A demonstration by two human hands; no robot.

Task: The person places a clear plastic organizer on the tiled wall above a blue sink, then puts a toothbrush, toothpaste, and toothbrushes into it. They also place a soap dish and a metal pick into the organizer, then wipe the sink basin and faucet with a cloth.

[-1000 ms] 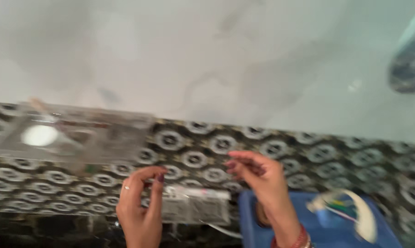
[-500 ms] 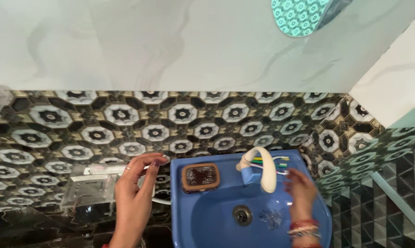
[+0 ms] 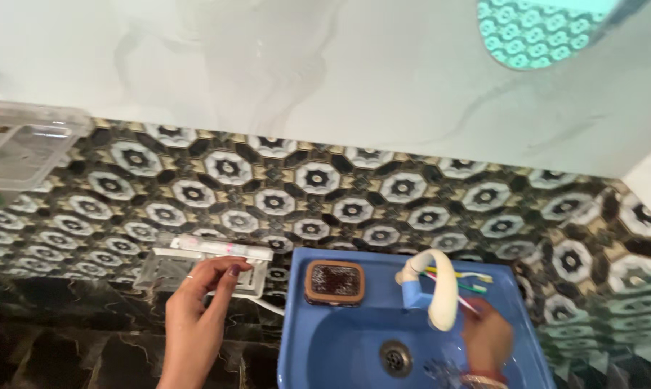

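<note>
Toothbrushes [image 3: 461, 279] lie on the rim of the blue sink [image 3: 296, 338], behind the white tap [image 3: 440, 288]. Right hand [image 3: 487, 338] pinches a pink one beside the tap. Left hand [image 3: 195, 306], fingers loosely spread, touches the clear wall shelf [image 3: 168, 268].

A basin [image 3: 318, 346] is set against the wall [image 3: 354, 209]. On its back rim a soap dish [image 3: 334, 282] is placed at the left, a tap [image 3: 436, 287] at the middle, and toothbrushes [image 3: 464, 277] are laid behind the tap toward the right corner. A drain [image 3: 396, 356] is sunk in the bowl below the tap. Left of the basin a small shelf [image 3: 170, 269] is fixed to the wall, with a tube [image 3: 221, 247] laid along its back edge. A larger shelf [image 3: 23, 148] is mounted higher, at the far left.
</note>
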